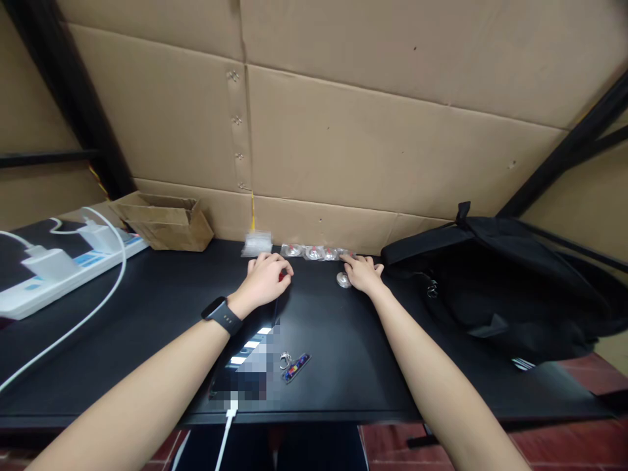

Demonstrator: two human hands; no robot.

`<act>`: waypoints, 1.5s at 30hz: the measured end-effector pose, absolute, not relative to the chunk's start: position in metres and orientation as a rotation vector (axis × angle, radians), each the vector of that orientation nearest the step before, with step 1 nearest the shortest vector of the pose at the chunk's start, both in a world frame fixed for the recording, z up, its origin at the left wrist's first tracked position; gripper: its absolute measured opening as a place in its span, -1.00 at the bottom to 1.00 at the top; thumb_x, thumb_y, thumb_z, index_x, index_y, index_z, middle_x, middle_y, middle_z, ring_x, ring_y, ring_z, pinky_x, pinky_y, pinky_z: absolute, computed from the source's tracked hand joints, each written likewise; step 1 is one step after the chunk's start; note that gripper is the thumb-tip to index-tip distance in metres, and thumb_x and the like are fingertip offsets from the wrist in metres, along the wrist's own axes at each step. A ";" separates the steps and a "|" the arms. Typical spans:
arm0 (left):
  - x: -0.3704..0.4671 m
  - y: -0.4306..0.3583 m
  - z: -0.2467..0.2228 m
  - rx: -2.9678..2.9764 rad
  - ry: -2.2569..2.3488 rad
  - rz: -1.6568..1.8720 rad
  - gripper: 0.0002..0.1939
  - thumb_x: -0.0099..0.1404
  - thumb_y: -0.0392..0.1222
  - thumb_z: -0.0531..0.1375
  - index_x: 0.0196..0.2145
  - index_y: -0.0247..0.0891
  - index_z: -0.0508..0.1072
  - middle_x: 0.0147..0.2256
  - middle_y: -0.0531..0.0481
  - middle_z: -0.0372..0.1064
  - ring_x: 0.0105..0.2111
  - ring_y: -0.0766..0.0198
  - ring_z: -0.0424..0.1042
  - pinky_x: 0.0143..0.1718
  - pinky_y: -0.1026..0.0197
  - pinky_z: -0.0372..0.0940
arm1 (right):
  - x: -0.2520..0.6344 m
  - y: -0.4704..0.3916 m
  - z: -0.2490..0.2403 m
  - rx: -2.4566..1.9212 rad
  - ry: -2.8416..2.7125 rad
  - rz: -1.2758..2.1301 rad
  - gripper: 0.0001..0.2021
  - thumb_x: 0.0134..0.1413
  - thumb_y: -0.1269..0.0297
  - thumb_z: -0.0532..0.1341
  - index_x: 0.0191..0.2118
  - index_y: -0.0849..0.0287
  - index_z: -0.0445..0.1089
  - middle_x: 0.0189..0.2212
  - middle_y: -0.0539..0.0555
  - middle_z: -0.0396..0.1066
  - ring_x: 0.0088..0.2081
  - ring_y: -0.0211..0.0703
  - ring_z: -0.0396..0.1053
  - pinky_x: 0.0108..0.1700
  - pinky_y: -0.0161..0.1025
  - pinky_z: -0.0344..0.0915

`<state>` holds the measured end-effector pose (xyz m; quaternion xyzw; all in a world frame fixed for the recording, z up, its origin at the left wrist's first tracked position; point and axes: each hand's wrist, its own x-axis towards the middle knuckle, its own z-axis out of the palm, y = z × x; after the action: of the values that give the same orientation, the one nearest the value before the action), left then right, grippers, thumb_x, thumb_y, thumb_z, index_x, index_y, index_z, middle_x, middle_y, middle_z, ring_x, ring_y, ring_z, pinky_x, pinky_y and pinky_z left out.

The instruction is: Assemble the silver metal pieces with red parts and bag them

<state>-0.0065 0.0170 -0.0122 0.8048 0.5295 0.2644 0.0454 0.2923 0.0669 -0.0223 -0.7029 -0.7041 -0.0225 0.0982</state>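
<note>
My left hand (266,280) rests on the black table with its fingers curled. A small red thing (281,277) shows between the thumb and fingers, mostly hidden. Just behind this hand lies a stack of small clear plastic bags (258,243). My right hand (363,273) lies at the right end of a row of clear packets (314,252) holding round silver and red pieces. Its index finger is stretched out and touches the end packet (347,254). Beside its thumb, apart from the row, sits a round silver piece (343,280).
A phone (245,360) on a white cable and a keyring with a colourful tag (296,367) lie nearer me. To the left are an open cardboard box (169,226) and a white power strip (78,271). A black backpack (510,281) stands right. Cardboard walls (343,150) rise behind.
</note>
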 end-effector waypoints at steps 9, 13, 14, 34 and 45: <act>-0.010 0.021 -0.009 2.439 1.691 0.789 -0.79 0.32 -0.19 0.11 -0.25 -0.06 0.56 -0.04 -0.04 0.47 0.07 -0.06 0.26 0.03 -0.12 0.12 | 0.288 0.071 -0.021 -2.101 -2.049 0.027 -0.53 0.37 -0.10 -0.13 0.23 -0.36 0.34 0.25 0.17 0.26 0.22 0.39 0.13 0.09 0.45 0.05; -0.020 0.028 -0.006 2.386 1.796 0.755 -0.79 0.33 -0.12 0.12 -0.24 -0.04 0.57 -0.01 -0.06 0.45 0.08 -0.13 0.24 0.03 -0.16 0.13 | 0.289 0.073 -0.022 -2.105 -2.011 0.086 -0.53 0.34 -0.13 -0.10 0.23 -0.36 0.34 0.28 0.17 0.22 0.25 0.41 0.08 0.09 0.45 0.04; -0.022 0.029 -0.006 2.373 1.820 0.736 -0.79 0.33 -0.11 0.12 -0.24 -0.04 0.58 -0.01 -0.07 0.45 0.08 -0.15 0.23 0.02 -0.17 0.13 | 0.289 0.074 -0.023 -2.106 -1.998 0.097 -0.53 0.34 -0.14 -0.08 0.23 -0.36 0.34 0.28 0.18 0.20 0.27 0.43 0.05 0.09 0.45 0.04; -0.036 0.037 -0.010 2.466 1.739 0.613 -0.82 0.24 -0.12 0.22 -0.21 0.00 0.60 0.02 -0.06 0.44 0.10 -0.12 0.22 0.05 -0.13 0.11 | 0.295 0.078 -0.028 -2.085 -1.892 0.107 -0.54 0.31 -0.17 -0.02 0.23 -0.37 0.34 0.28 0.17 0.20 0.27 0.40 0.06 0.11 0.39 0.07; -0.035 0.040 -0.017 2.648 1.427 0.579 -0.92 0.16 -0.10 0.39 -0.34 0.07 0.66 -0.01 0.01 0.40 0.09 -0.04 0.19 0.06 -0.07 0.04 | 0.311 0.048 0.003 -1.809 -2.317 0.173 -0.46 -0.10 -0.17 0.39 -0.01 -0.05 0.53 0.25 0.15 0.28 0.23 0.29 0.13 0.12 0.15 0.14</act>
<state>-0.0355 0.0403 -0.0173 0.8638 0.4655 0.1889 0.0391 0.3111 0.0478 0.0027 -0.6113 -0.7831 0.0585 0.0984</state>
